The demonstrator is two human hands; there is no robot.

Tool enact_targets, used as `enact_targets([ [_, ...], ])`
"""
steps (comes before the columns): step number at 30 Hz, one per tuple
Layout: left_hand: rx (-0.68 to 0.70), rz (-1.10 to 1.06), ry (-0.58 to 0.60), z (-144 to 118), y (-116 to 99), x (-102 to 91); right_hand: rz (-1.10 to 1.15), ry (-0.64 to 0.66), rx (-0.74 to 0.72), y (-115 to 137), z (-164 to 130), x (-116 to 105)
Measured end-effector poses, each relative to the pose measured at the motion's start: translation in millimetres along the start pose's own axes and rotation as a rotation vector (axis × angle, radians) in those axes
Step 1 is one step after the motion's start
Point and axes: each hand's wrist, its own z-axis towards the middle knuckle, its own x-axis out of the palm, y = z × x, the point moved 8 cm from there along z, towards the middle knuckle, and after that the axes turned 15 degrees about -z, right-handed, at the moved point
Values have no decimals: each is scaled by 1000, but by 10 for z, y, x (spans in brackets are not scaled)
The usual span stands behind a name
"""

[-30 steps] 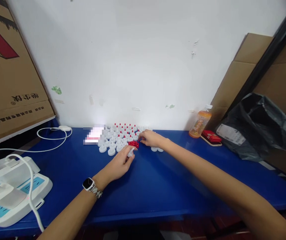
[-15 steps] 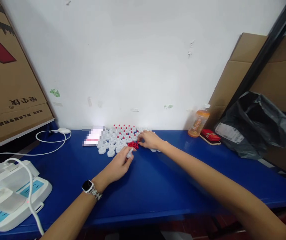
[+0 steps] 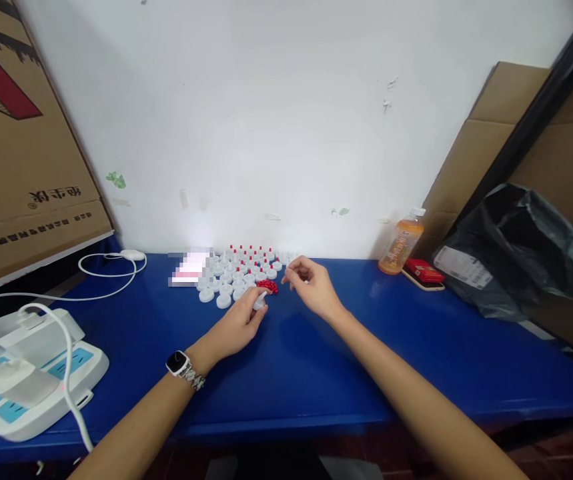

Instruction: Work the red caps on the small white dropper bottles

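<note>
My left hand point(image 3: 239, 322) is closed around a white pointed nozzle cap point(image 3: 260, 301), its spout tilted up between thumb and fingers. Just beyond it lies a small heap of red tip caps point(image 3: 267, 287). To the right of the heap, my right hand point(image 3: 313, 287) is raised with thumb and forefinger pinched; whatever is between the fingertips is too small to make out. Several white nozzle caps point(image 3: 223, 301) stand upright behind and left of my left hand. Farther back, several white caps carry red tips point(image 3: 251, 259).
A lit phone screen point(image 3: 191, 267), blurred out, is left of the caps. A white power strip point(image 3: 31, 380) with cables takes up the left side of the blue table point(image 3: 286, 393). At right are an orange drink bottle point(image 3: 401, 241), a red box point(image 3: 423, 271) and a dark plastic bag point(image 3: 511, 253).
My right hand has drawn back from the red heap, toward me and slightly right, its fingertips now pinched in the air. The left hand still grips the white nozzle cap, almost unmoved.
</note>
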Motion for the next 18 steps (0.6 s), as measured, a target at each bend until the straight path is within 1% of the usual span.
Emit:
enact_targets([
  [3,10,15,4,-1,-12,2,275,56,126,-87,-60,120],
  [6,28,8,3,-2,-13,6,428,108,212,-161,-121,241],
  [10,22,-6,-16,-8,12,-2,451,162,209,-192,-189,362],
  [14,8,-25,5,-17,2,9,441,234,175,-177,-228,462],
  [18,27,5,17,-33,-22,21,428,237,168,-162,-240,494],
])
